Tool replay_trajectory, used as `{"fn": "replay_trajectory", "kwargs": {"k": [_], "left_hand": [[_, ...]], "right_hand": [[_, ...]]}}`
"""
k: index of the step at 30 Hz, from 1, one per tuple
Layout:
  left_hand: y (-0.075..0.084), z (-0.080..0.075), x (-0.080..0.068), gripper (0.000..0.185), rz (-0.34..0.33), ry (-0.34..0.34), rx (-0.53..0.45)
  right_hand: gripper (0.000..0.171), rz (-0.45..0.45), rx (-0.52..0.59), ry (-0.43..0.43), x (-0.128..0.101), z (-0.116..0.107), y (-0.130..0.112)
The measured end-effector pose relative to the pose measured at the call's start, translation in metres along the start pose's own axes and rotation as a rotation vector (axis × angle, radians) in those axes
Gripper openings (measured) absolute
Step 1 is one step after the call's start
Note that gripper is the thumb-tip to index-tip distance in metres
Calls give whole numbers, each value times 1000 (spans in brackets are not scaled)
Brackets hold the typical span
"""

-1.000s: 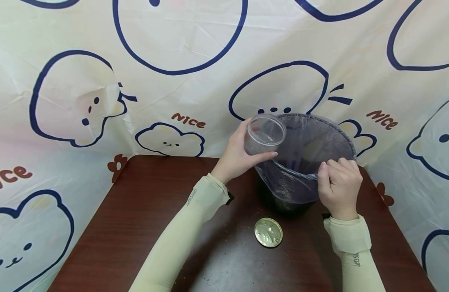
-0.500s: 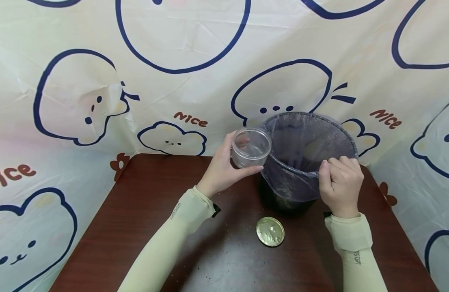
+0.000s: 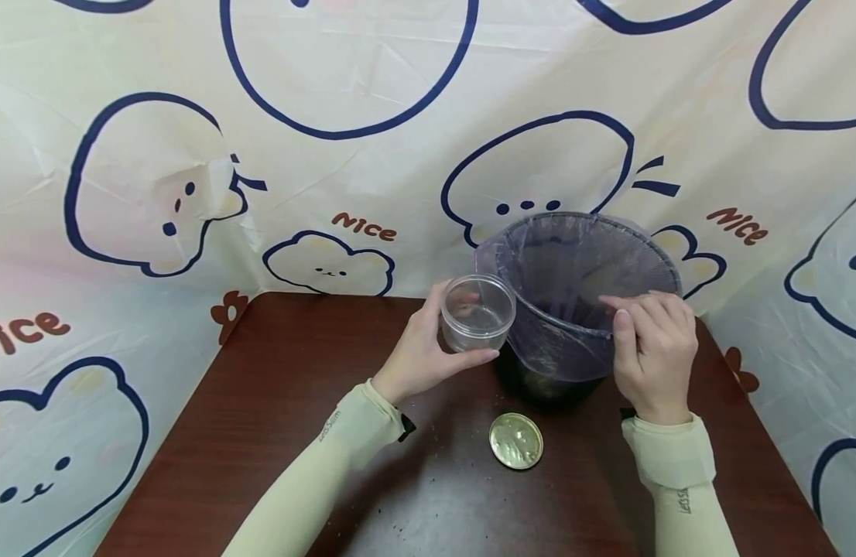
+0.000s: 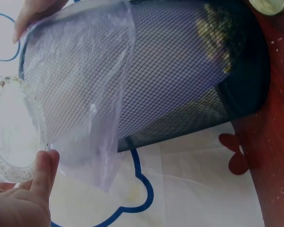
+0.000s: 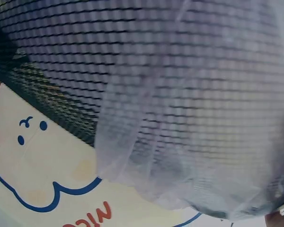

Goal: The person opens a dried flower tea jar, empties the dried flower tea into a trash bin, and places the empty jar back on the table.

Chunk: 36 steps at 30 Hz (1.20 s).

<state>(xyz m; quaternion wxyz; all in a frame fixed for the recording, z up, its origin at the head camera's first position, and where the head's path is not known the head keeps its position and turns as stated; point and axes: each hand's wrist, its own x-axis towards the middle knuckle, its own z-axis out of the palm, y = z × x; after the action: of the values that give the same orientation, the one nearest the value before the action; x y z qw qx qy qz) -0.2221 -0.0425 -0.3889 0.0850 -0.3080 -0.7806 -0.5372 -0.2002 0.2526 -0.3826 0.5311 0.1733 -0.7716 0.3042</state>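
L hand [image 3: 421,352] gripping clear jar [image 3: 477,312] beside bin [image 3: 574,263], R hand [image 3: 652,346] fingers loosely curled on bin rim at table's [image 3: 261,402] far edge, lid [image 3: 515,440] nearer.

The person wears long, close-fitting sleeves of a pale cream-yellow cloth on both arms, and each sleeve ends at the wrist, so the left hand [image 3: 428,352] and the right hand [image 3: 652,352] are bare. Each sleeve carries a small line of dark printed letters near the cuff, too small to read surely. At each wrist a small black piece shows beside the cuff. The right cuff looks folded over into a wider band.
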Motion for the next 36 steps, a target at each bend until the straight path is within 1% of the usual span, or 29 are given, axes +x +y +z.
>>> {"fn": "replay_trajectory", "kwargs": {"k": [3,5,8,11,13,16,19,22,26,31,36], "left_hand": [[1,2,-3,92,-6,-13,-15],[2,3,-5,92,-1,-23,-30],[2,5,-8,91,15,-45,-61],[1,8,-11,89,24,-72,-89],[1,9,-14,89,23,-88,-103],[-1,11,-18,89,28,-106,-115],[-3,13,-21,90,34,-121,-114],[-7,14,-23,91,32,-132,-107],[-12,15,-27,92,26,-161,-107],[-15,16,-29,95,34,-206,-108],[-18,17,-31,101,76,-273,-64]], "right_hand": [[60,16,15,23,2,-2,-11],[60,0,47,40,2,-2,-20],[57,-70,125,61,0,1,-36],[55,-158,220,52,-4,7,-51],[59,-198,271,5,-8,10,-59],[70,-228,333,-113,-17,14,-66],[80,-221,345,-259,-27,18,-70],[85,-193,332,-350,-36,23,-72],[86,-157,310,-400,-45,29,-71],[86,-103,325,-455,-53,33,-68],[85,-45,347,-521,-56,33,-64]]}}
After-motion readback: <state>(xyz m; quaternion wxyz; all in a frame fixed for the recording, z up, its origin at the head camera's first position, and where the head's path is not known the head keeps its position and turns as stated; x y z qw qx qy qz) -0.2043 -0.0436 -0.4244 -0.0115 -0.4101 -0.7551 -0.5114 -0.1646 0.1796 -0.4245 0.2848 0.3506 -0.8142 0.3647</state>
